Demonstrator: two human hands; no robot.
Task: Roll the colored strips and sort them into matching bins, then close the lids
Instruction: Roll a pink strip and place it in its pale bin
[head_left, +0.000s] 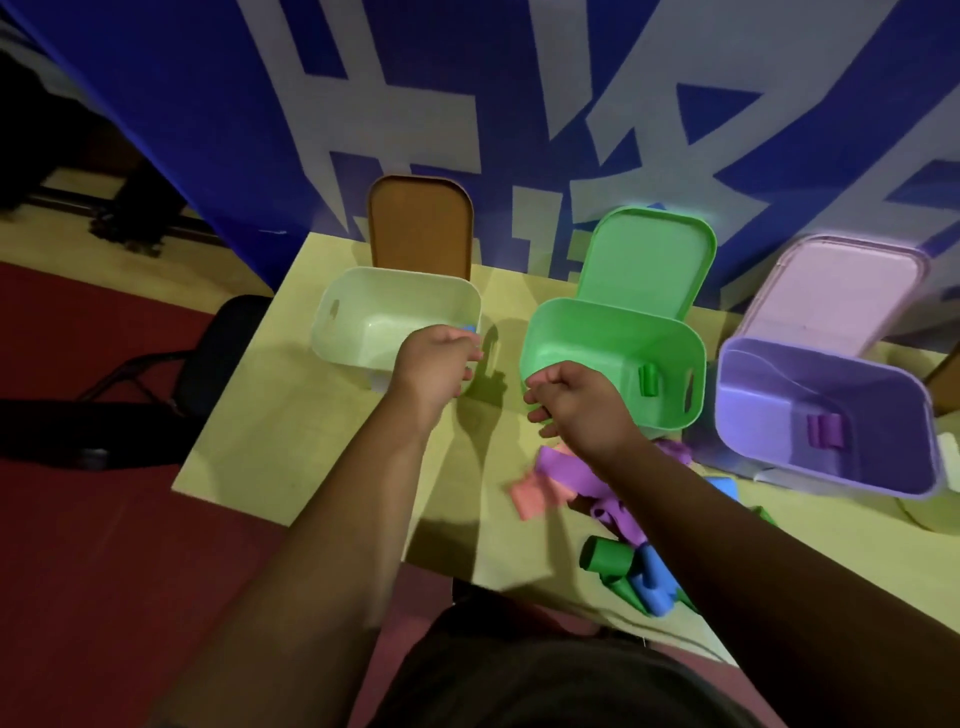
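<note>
Three open bins stand on the yellow table (291, 415). My left hand (436, 364) is over the right rim of the pale bin (337, 332) and pinches a small blue roll (470, 328). My right hand (571, 400) hovers in front of the green bin (613, 332), fingers curled, with nothing visible in it. A green roll (648, 379) lies in the green bin and a purple roll (826, 430) in the purple bin (779, 374). Loose on the table are a purple strip (563, 467), a pink strip (530, 496), a green roll (605, 556) and a blue roll (654, 582).
Each bin's lid stands up behind it: brown lid (421, 228), green lid (649, 260), lilac lid (841, 291). A blue and white banner (519, 104) hangs behind the table. A black chair (228, 343) stands at the table's left, over red floor.
</note>
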